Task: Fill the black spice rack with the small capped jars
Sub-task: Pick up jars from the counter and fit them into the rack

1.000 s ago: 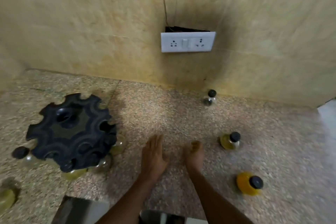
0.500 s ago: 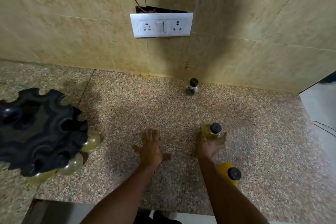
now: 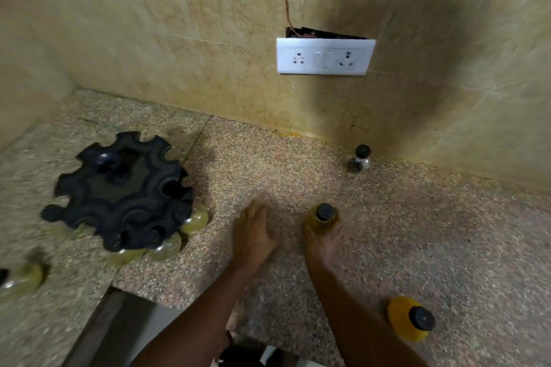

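**Jar in your right hand, rack lying well off to your left**

Countertop (image 3: pixel 387 217): speckled granite, running back to the tiled wall. Everything for the task is sitting on it.

Black spice rack (image 3: pixel 119 191): it is standing well to the left of both your hands, nearer your left hand than your right. At least 3 jars are already hanging in its near rim slots; the far slots are looking open. Blur is keeping an exact count out of reach.

Left hand (image 3: pixel 253 235): you are resting it flat on the counter, fingers extended and holding nothing, between the rack and the jar.

Right hand (image 3: pixel 322 244): you are wrapping the fingers around the pale yellow jar (image 3: pixel 320 219) from the near side. The jar is standing upright, black cap up, long axis vertical. Whether it is lifting clear of the counter, I cannot tell.

Loose jars: 1 orange jar (image 3: pixel 408 319) is sitting just right of your right forearm, 1 clear jar (image 3: pixel 358 161) is standing by the wall, and 1 blurred jar (image 3: pixel 22 278) is lying at the far left edge.

Judgement: the coming carry is running leftward across your left hand, so keeping the jar upright is likely mattering for slotting its neck into an open notch.
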